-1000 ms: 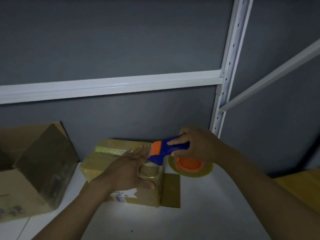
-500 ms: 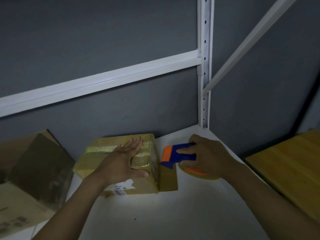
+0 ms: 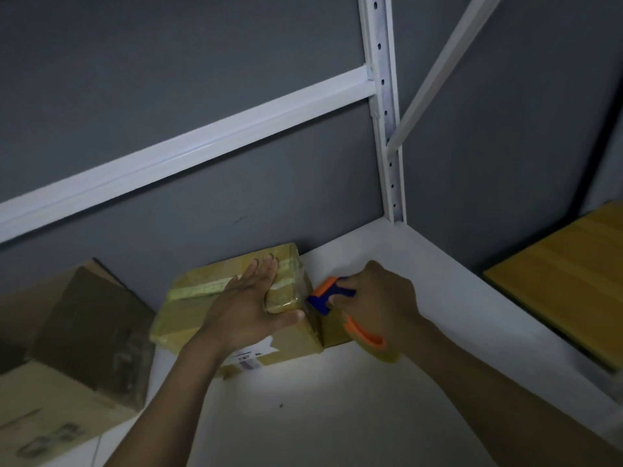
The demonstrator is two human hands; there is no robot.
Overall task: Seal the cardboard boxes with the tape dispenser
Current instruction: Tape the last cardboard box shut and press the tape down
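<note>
Left hand (image 3: 251,306) flat on taped box (image 3: 188,318); right hand (image 3: 381,305) grip clamped on tape dispenser (image 3: 328,294)

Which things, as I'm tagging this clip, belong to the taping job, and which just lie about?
Job: taped box, dispenser, left hand pressing the box, right hand gripping the dispenser.
Lying about: left box, perhaps next; wooden board.

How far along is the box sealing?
Done: tape strips cross the top of the small box. In hand: left hand presses flat on it while right hand holds the tape dispenser against its right side. Left: finishing that side; the big box at left looks open, flap raised.
</note>
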